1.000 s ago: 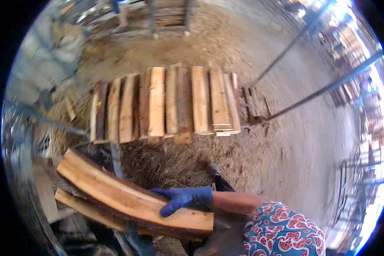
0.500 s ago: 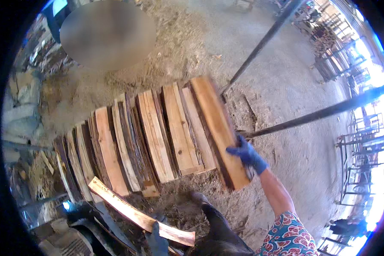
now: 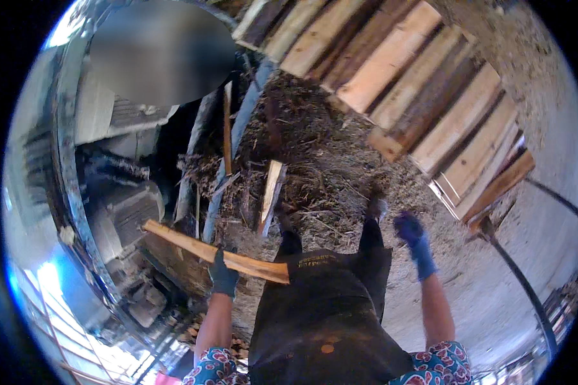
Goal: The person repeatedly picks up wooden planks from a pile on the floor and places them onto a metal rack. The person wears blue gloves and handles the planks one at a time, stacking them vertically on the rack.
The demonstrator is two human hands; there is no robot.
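- Grey-green glove on our left hand (image 3: 223,278): fingers grasping the long, narrow, slightly bowed strip of orange-tan wood (image 3: 186,242). Thumb lies over the upper face; we can't see the other fingers.
- Strip's position: left of our lap, roughly crosswise, far end higher in view. Near end reaches the edge of the long dark apron (image 3: 327,321) we're wearing; can't tell if they touch.
- Blue glove on our right hand (image 3: 417,240): released, nothing in it, held out to the right of the apron. Finger detail is dark and blurred, so we can't tell how far they curl.
- Ahead and right of us: row of pale and brown rough-edged wooden planks (image 3: 388,58), laid side by side, well apart from the strip. Our right hand is below its near edge in view.
- Dark slanting metal pole (image 3: 523,280) near the row's right end.
- Short pale wood offcut (image 3: 270,197) on the brown debris-strewn ground (image 3: 321,167), near our feet.
- Blue-grey metal rails (image 3: 247,109) left of that, with a thin brown wood slat (image 3: 227,131) between them.
- Both our sleeves: teal with a red-and-white print.
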